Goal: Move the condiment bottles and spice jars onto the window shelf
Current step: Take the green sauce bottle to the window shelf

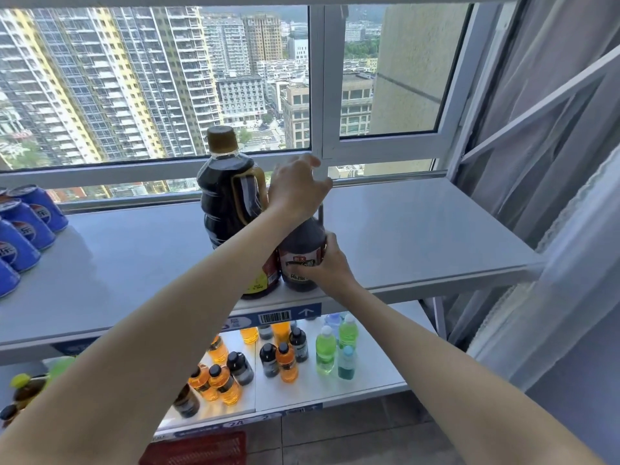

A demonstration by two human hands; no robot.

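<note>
Head view: both hands, left hand (297, 187) and right hand (327, 263), clasp a dark-liquid bottle (302, 256) beside a bigger dark jug (228, 196).

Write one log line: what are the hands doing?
left hand: on bottle top | right hand: grips dark sauce bottle | bottle: upright on window shelf, beside soy sauce jug

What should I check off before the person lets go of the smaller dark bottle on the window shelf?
1. Small dark bottle with the red label stands on the grey window shelf: ok, base near the front edge.
2. Right hand grips its lower body: ok.
3. Left hand covers its top: ok; cap hidden, closure cannot tell.
4. Gap to the large dark handled jug with the tan cap: cannot tell, the forearm hides it.
5. Free shelf space to the right: ok.
6. Blue cans lie far left, clear of the bottles: ok.
</note>
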